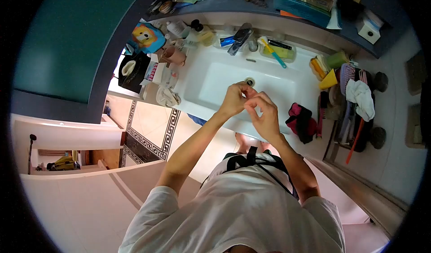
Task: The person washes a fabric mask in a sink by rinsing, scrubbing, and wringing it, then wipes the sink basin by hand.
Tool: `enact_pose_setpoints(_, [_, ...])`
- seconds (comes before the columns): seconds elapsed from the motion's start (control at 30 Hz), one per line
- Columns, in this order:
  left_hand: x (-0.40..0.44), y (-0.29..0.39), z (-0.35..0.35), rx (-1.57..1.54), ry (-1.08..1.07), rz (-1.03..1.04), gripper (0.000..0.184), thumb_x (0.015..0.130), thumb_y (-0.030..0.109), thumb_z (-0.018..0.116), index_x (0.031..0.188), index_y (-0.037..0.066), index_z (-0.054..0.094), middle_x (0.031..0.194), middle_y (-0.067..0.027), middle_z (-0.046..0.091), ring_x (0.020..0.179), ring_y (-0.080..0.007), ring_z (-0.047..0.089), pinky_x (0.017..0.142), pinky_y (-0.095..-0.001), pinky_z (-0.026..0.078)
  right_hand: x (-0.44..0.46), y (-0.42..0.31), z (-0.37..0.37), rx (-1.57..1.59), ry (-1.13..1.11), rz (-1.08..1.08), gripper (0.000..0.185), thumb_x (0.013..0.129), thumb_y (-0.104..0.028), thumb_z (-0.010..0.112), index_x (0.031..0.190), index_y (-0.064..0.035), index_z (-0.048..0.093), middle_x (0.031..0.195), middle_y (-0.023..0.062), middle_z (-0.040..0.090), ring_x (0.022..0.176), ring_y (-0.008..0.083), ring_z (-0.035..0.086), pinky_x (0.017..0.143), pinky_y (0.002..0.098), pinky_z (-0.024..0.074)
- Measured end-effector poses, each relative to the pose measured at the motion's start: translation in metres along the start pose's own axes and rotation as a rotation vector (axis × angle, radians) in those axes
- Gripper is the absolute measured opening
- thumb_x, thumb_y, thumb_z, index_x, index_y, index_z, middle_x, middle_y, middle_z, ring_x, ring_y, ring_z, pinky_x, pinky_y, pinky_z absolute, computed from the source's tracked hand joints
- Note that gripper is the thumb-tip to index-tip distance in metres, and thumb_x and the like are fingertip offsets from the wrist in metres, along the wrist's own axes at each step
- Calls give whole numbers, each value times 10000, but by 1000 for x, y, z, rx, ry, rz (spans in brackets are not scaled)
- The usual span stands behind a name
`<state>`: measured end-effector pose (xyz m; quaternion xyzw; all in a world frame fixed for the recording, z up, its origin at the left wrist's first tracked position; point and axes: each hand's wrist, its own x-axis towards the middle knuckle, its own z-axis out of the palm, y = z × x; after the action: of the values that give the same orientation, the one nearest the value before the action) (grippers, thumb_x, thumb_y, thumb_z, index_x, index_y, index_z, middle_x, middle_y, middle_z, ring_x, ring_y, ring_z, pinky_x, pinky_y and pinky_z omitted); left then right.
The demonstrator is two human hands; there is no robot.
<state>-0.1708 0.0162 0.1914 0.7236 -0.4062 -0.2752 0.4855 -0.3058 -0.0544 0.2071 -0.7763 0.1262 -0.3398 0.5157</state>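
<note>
Over the front part of the white sink, my left hand and my right hand are held close together. The fingers of both are curled into a pinch, with the fingertips almost meeting. Whatever lies between them, if anything, is too small to make out. Just beyond my left fingertips is the round drain. A pink and black cloth item lies on the counter to the right of my right hand.
Bottles, a pink cup and a box crowd the left counter. A toothbrush lies by a green dish behind the basin. Brushes, a crumpled white cloth and a red-handled stick are on the right. A shelf overhangs the back.
</note>
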Motion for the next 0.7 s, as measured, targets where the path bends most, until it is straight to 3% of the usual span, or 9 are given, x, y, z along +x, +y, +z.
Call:
enact_pose_setpoints(0.07, [-1, -3, -5, 16, -39, -71, 146, 690, 0, 691, 834, -7, 673, 827, -61, 617, 784, -141, 589, 648, -282, 502, 1, 3, -3, 66, -2, 86, 54, 778, -29, 641, 810, -41, 599, 803, 35, 571, 699, 146, 540, 559, 253, 408])
enact_pose_setpoints(0.27, [-13, 8, -18, -181, -41, -159, 84, 766, -15, 635, 831, 16, 677, 857, -39, 643, 789, -120, 587, 675, -263, 484, 0, 38, -17, 150, 150, 254, 57, 805, -68, 647, 817, -16, 627, 755, 19, 554, 688, 90, 529, 510, 218, 378])
enact_pose_setpoints(0.47, [-16, 18, -17, -317, -60, -205, 46, 796, 54, 656, 829, 32, 679, 870, -33, 643, 798, -111, 582, 664, -250, 465, 0, 38, -19, 272, 124, 380, 94, 812, -95, 666, 841, -7, 652, 768, 10, 591, 698, 73, 526, 540, 209, 394])
enact_pose_setpoints(0.7, [-14, 24, -10, -203, -74, -127, 52, 796, 63, 676, 831, 25, 682, 865, -24, 623, 810, -106, 582, 665, -236, 465, 3, 29, -19, 467, 78, 538, 120, 804, -100, 679, 847, 13, 671, 799, 28, 628, 709, 84, 528, 662, 231, 427])
